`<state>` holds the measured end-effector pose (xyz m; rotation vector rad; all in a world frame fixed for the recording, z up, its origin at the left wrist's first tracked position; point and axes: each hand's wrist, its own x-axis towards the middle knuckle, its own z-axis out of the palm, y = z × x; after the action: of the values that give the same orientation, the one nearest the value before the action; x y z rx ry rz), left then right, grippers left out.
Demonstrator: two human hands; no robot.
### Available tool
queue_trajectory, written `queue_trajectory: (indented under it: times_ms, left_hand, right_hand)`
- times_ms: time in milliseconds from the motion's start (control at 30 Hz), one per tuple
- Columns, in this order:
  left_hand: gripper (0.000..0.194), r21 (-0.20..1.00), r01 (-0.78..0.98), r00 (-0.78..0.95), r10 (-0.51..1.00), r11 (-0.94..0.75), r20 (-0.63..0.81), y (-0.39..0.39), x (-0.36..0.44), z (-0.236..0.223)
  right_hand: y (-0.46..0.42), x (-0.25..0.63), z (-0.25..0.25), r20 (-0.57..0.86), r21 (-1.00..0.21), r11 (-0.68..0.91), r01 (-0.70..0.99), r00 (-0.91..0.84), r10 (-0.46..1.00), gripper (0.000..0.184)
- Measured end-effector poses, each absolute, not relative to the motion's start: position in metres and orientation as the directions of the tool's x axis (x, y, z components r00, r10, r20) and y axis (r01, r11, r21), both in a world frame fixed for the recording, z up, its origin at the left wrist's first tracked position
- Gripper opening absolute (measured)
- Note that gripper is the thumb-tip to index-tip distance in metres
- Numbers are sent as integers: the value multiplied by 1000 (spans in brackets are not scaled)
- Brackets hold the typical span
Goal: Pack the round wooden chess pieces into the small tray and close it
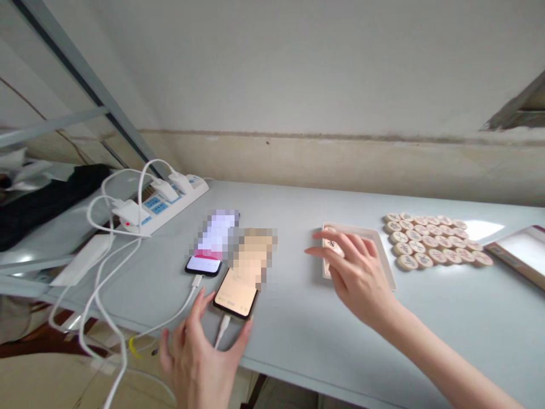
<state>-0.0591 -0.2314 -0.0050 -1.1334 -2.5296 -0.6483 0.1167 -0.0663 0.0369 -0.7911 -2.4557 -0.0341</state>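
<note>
My left hand is at the near end of a smartphone with a lit, yellowish screen. Its thumb and index finger rest against the two lower corners, on either side of a white charging plug. Beside it lies a second smartphone with a cable attached; part of both screens is blurred out. My right hand is over a shallow white box, its thumb and index finger apart, with nothing seen between them. Inside the box are Chinese chess pieces, partly hidden by the hand.
Several rows of round Chinese chess pieces lie to the right, near a flat box. A white power strip with chargers stands back left, and loose white cables hang over the table's front edge. A wall borders the table behind.
</note>
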Motion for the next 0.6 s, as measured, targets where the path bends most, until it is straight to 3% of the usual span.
queue_trajectory:
  times_ms: [167,333,433,533,600]
  left_hand:
    - [75,294,750,-657,616,593,434,-222,-68,-2]
    - [68,287,727,-681,608,623,407,-213,-68,3]
    - [61,267,734,-667,587,625,459,-213,-61,3]
    - [55,266,802,-576,576,534,580,-211,-45,6]
    - [48,295,881,-472,622,371,625,-202,-33,10]
  right_hand:
    - [-17,154,36,395,7,720,694,-663,636,34]
    - [6,169,19,258,46,784,619,-765,590,39]
    - [4,166,16,261,68,773,631,-759,596,37]
    - [1,160,17,317,64,776,628,-750,581,35]
    - [1,157,17,333,48,801,597,-765,551,34]
